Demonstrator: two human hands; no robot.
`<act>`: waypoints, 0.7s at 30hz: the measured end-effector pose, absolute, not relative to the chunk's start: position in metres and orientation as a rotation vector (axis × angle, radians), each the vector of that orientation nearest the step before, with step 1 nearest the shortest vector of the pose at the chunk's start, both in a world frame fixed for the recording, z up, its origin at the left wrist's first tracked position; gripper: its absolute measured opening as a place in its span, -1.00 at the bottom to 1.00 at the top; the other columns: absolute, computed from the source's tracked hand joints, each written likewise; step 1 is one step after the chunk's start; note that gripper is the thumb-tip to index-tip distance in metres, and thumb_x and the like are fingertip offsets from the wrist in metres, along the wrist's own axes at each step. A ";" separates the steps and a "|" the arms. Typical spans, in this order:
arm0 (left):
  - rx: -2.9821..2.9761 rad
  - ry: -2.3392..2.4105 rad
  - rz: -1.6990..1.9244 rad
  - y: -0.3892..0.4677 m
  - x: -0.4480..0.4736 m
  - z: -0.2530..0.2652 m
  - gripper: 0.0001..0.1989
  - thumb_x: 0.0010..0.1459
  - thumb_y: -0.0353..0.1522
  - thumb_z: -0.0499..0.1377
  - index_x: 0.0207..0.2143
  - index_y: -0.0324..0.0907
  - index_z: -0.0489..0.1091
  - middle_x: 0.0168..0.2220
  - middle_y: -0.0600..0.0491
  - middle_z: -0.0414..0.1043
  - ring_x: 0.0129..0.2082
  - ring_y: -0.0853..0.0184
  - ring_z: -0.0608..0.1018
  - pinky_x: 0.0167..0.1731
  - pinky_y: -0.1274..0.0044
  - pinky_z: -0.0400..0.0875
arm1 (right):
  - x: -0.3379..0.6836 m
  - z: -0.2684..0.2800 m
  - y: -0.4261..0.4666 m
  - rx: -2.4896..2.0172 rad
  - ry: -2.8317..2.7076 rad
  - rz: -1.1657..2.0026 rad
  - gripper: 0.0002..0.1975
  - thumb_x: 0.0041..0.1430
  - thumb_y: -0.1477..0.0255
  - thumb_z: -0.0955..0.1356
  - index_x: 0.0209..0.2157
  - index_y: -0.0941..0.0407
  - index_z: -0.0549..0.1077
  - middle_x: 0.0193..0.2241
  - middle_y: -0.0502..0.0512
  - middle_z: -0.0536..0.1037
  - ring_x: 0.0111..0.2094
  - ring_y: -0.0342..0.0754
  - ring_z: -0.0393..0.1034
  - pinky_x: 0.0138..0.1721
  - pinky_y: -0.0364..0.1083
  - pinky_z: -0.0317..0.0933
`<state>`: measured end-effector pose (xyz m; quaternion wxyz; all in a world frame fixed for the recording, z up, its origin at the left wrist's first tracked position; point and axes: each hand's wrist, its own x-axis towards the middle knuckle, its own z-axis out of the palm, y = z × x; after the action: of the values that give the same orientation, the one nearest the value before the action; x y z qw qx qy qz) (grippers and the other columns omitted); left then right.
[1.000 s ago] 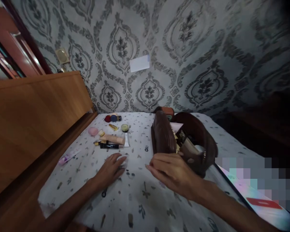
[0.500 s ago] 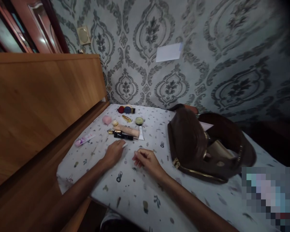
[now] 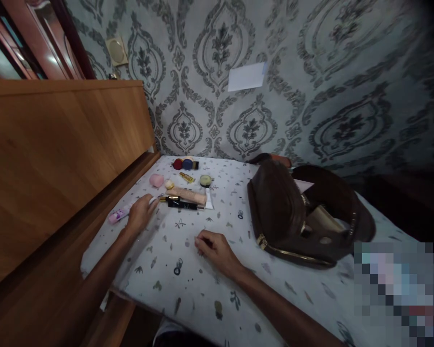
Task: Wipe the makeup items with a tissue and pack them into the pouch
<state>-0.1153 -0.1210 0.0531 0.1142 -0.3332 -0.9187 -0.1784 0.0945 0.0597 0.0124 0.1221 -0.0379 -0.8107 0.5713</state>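
My left hand is closed around a small white stick-like thing, of which only the tip shows. Beside that hand lies a pink and purple tube, partly behind it. My right hand rests over the cloth with its fingers loosely curled, and nothing shows in them. Just beyond the hands are a black tube, a gold and black tube, a beige tube and a white tube. Farther back are a pink rounded item, a gold tube and a round greenish jar.
An open brown handbag with a gold zip stands on the right of the patterned tablecloth. Red and blue round items sit at the back. A wooden panel borders the left side, and a papered wall closes off the back.
My left hand has moved left with the white thing, from near the black tube to beside the pink and purple tube. My right hand has stayed about in place, its fingers more curled.
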 end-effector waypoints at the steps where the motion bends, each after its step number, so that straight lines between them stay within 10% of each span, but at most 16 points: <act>1: -1.054 -2.658 -0.522 -0.114 -0.114 0.053 -0.72 0.33 -0.19 -0.02 -0.26 -0.15 0.38 -0.24 -0.06 0.50 -0.17 0.17 0.50 -0.16 0.44 0.33 | 0.095 0.013 0.060 -0.113 -2.365 1.674 -0.74 0.22 0.37 0.26 -0.53 0.13 0.37 -0.61 -0.01 0.43 -0.52 -0.13 0.31 -0.43 -0.17 0.14; 6: -1.542 -2.441 -0.375 -0.071 -0.098 0.045 -0.76 0.33 -0.25 0.04 -0.04 -0.14 0.35 0.01 -0.07 0.46 0.08 0.18 0.43 0.04 0.39 0.33 | 0.096 0.013 0.058 -0.132 -2.345 1.680 -0.76 0.20 0.42 0.27 -0.54 0.14 0.37 -0.62 -0.04 0.41 -0.54 -0.17 0.26 -0.45 -0.19 0.10; 21: -1.616 -2.428 -0.348 -0.034 -0.079 0.045 -0.75 0.22 -0.30 0.05 -0.14 -0.15 0.46 -0.07 -0.16 0.54 -0.02 0.00 0.54 -0.02 0.20 0.42 | 0.093 -0.003 0.060 -0.252 -2.149 1.693 -0.89 0.08 0.56 0.30 -0.49 0.14 0.40 -0.59 -0.08 0.41 -0.54 -0.18 0.29 -0.47 -0.22 0.16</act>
<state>-0.0792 -0.0342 0.0450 0.1020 -0.5474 -0.8223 -0.1177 0.0933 0.0595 -0.0027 0.1961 -0.0899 -0.7671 0.6042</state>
